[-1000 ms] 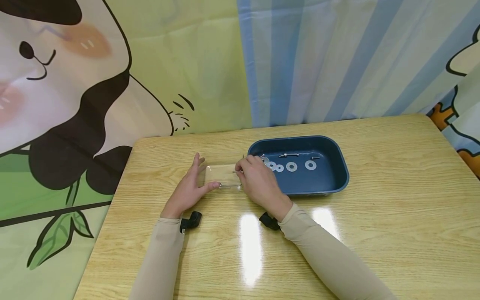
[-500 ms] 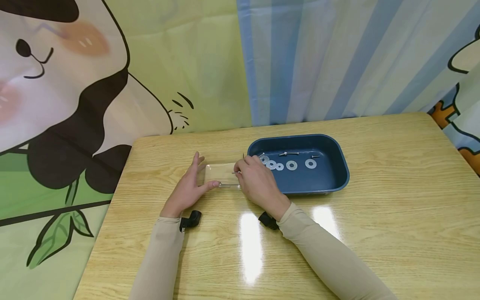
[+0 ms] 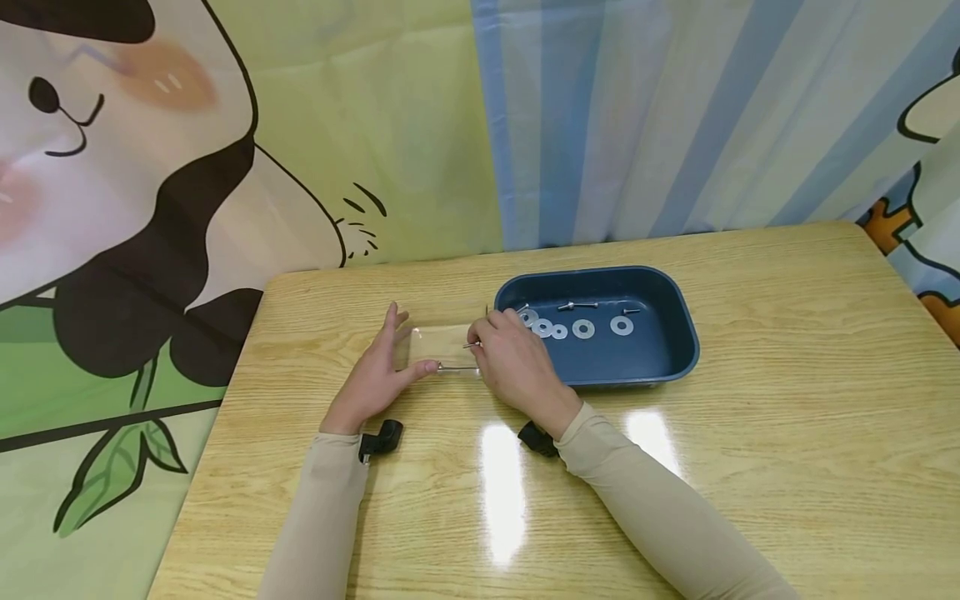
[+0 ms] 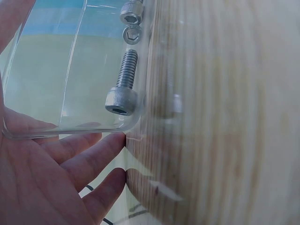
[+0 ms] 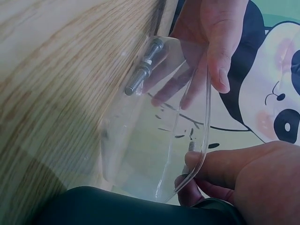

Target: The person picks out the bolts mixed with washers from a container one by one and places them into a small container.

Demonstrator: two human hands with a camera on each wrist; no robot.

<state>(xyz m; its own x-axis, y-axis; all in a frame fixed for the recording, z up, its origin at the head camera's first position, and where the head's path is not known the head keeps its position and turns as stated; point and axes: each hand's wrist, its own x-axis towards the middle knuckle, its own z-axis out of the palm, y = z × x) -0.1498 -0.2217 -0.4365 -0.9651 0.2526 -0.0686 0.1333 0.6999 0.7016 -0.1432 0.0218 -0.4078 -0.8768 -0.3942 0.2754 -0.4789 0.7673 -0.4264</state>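
Note:
A clear plastic box [image 3: 438, 343] rests on the table, with my left hand [image 3: 380, 372] cupped against its left end. That hand's fingers are spread and nearly straight, and its thumb lies along the near side. My right hand [image 3: 516, 357] is at the box's right end. Its thumb and fingertips pinch a small bolt [image 5: 191, 146] over the box's rim, the bolt's threaded end showing past the thumb. Low along one side of the box lie several metal socket-head bolts [image 4: 123, 84], seen most clearly in the left wrist view.
A dark blue tray [image 3: 622, 367] stands right beside the right hand. Inside it are several flat washers [image 3: 583, 329] and several loose bolts [image 3: 577, 305]. The wooden table [image 3: 750, 417] ends at a printed curtain [image 3: 420, 150] behind.

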